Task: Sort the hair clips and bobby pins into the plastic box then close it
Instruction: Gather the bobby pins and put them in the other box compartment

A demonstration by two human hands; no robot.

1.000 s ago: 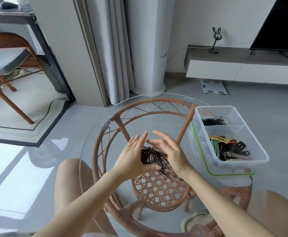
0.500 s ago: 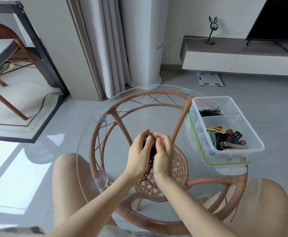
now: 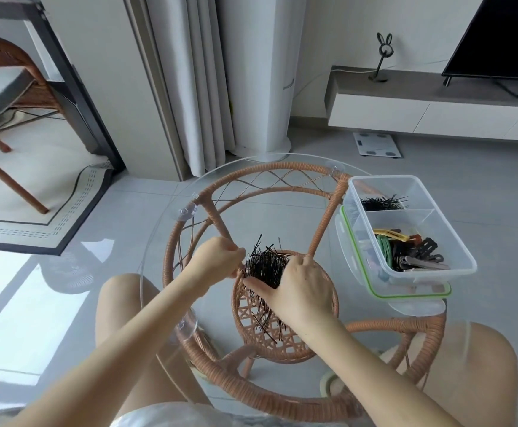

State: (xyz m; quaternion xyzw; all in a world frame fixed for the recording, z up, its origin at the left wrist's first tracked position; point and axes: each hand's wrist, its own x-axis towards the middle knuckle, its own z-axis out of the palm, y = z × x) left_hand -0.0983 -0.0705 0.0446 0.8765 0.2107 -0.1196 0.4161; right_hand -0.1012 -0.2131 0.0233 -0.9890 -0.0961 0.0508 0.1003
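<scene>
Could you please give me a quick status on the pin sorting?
Left hand and right hand both gripping the bobby pins bundle at the glass table. Plastic box open, lid underneath. Stray pins on the glass; nothing blocking the box.

Left hand (image 3: 219, 257), right hand (image 3: 302, 288), both curled

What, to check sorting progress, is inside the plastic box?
In the plastic box, the far compartment holds black bobby pins; the near one holds mixed hair clips. Clips beneath the pile's top are covered.
</scene>
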